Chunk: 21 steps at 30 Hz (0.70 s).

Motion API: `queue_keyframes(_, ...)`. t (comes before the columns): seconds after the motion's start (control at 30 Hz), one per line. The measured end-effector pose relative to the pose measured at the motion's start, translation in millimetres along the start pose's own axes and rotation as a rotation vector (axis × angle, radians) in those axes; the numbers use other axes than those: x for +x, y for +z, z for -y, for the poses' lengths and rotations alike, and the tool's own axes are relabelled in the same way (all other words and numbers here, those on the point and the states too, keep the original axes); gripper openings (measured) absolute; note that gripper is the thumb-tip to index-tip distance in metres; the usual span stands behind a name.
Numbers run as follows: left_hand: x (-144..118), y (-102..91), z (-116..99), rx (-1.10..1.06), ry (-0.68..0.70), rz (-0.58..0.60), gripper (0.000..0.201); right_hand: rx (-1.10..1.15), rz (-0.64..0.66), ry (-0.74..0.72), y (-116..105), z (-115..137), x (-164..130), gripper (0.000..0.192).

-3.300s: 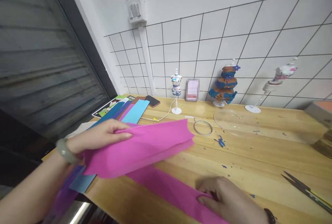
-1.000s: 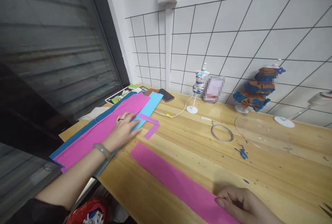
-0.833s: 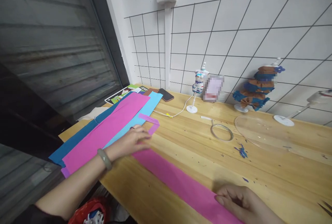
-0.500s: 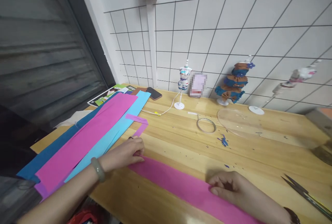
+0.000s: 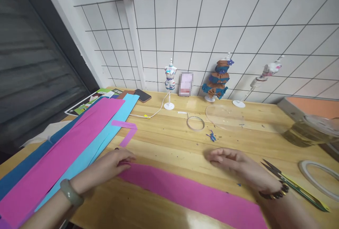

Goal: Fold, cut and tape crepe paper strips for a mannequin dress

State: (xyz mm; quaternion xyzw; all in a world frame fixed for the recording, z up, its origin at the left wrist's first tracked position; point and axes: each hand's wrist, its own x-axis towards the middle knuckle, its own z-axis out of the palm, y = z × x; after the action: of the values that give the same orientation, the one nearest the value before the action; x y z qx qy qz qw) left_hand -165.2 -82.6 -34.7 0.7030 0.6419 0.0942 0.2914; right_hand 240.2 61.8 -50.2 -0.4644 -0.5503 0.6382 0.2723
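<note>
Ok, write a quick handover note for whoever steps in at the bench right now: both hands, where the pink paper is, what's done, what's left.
Left hand: fingertips on the left end of the pink strip, holding nothing.
Right hand: open, above the table beyond the strip, empty.
Strip lies flat along the near edge. Paper stack sits left; scissors lie right of the right hand.
Done: one strip laid out separately.
Left: strip is unfolded and uncut.

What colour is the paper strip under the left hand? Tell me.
Pink strip, left hand on its end; head view.
</note>
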Motion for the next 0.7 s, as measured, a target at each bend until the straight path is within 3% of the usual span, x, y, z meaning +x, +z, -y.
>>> queue_keyframes(0.1,-1,-1.9,-5,0.014,0.046,0.020,0.022,0.131,-0.374,-0.157,13,3,4,0.034)
queue_keyframes(0.13,-1,-2.4,-8,0.014,0.056,0.032,0.023,0.164,-0.429,-0.207,19,3,6,0.033)
queue_keyframes(0.17,-1,-2.5,-12,0.011,0.063,0.045,0.023,0.192,-0.402,-0.236,28,3,7,0.031)
queue_keyframes(0.27,-1,-2.2,-24,-0.006,0.069,0.056,0.025,0.289,-0.007,-0.122,53,1,13,0.031)
queue_keyframes(0.3,-2,-2.1,-28,-0.014,0.069,0.055,0.025,0.303,-0.061,-0.110,57,0,15,0.034)
queue_keyframes(0.37,-2,-2.4,-34,-0.032,0.058,0.047,0.026,0.355,-0.342,-0.175,54,0,18,0.037)
queue_keyframes(0.43,-3,-3.4,-35,-0.047,0.032,0.044,0.026,0.385,-0.451,-0.248,37,3,13,0.035)
queue_keyframes(0.5,-4,-5.2,-33,-0.058,0.001,0.042,0.026,0.328,-0.328,-0.185,15,5,-1,0.031)
queue_keyframes(0.63,-7,-9.0,-24,-0.098,-0.044,0.030,0.026,-0.071,0.371,0.159,-18,-1,-36,0.032)
queue_keyframes(0.67,-8,-9.7,-23,-0.108,-0.051,0.025,0.025,-0.188,0.403,0.168,-25,-2,-42,0.031)
queue_keyframes(0.7,-8,-10.1,-22,-0.115,-0.056,0.022,0.026,-0.293,0.240,0.109,-30,-3,-45,0.031)
